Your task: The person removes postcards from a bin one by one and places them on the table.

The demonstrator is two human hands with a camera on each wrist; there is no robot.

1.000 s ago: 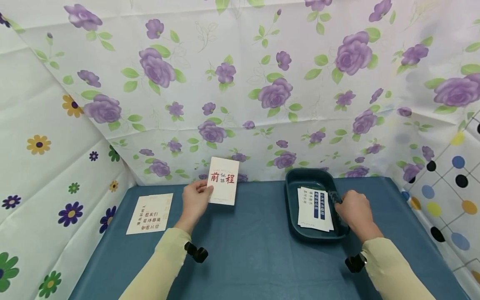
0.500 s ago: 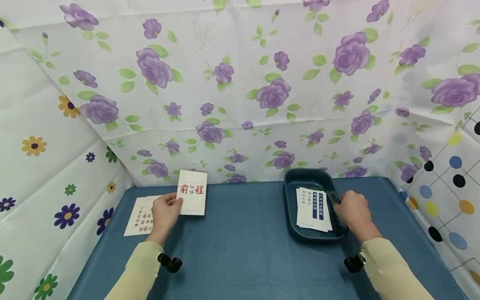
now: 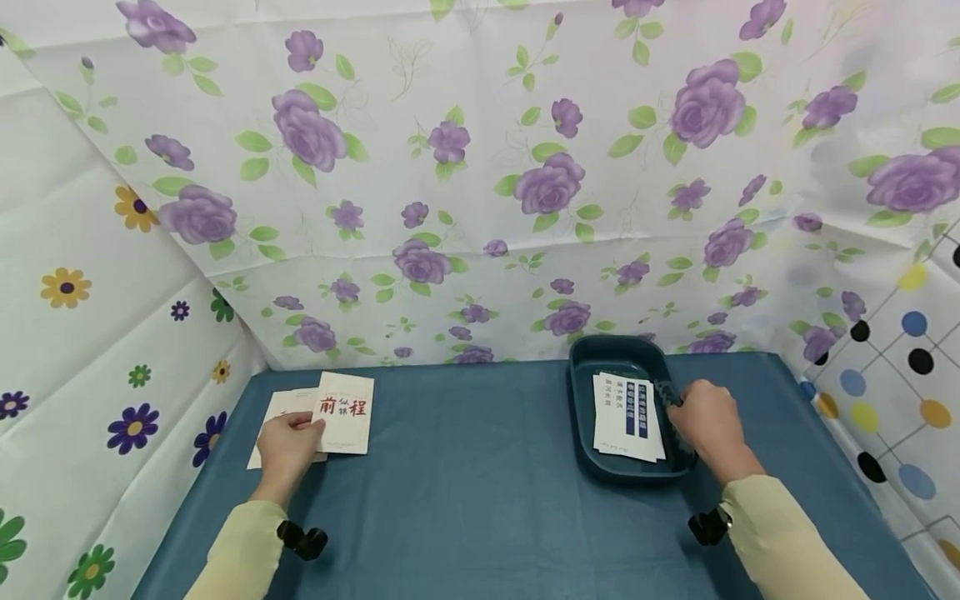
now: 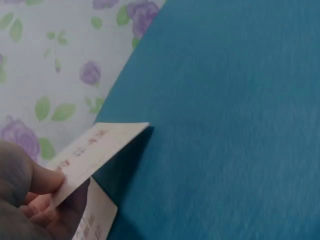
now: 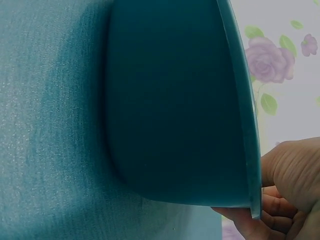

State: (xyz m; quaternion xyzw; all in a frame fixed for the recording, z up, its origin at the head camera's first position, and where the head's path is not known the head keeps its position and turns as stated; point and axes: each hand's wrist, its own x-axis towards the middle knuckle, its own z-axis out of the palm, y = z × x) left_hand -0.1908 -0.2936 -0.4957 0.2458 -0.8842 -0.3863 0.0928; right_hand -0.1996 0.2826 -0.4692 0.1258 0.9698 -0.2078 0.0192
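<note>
My left hand [image 3: 287, 450] pinches a cream card [image 3: 347, 417] with red characters by its left edge, thumb on top. In the left wrist view this card [image 4: 102, 147] is tilted, its far edge above the cloth. Under it and the hand lies another cream card [image 3: 262, 460], partly hidden. At the right, my right hand [image 3: 708, 425] grips the rim of a dark teal basin [image 3: 581, 450]. The right wrist view shows the fingers [image 5: 282, 205] curled round the rim at the basin's [image 5: 175, 115] corner. Inside the basin rests a small stack of white cards [image 3: 626, 417] with blue print.
A blue cloth [image 3: 480, 483] covers the table. Behind it hangs a white sheet [image 3: 480, 208] with purple flowers. Patterned sheets also close the left side [image 3: 75, 358] and the right side [image 3: 888, 425].
My left hand has carried the red-lettered card left and down, from the table's back middle to over the other cream card. The right hand and basin have stayed put.
</note>
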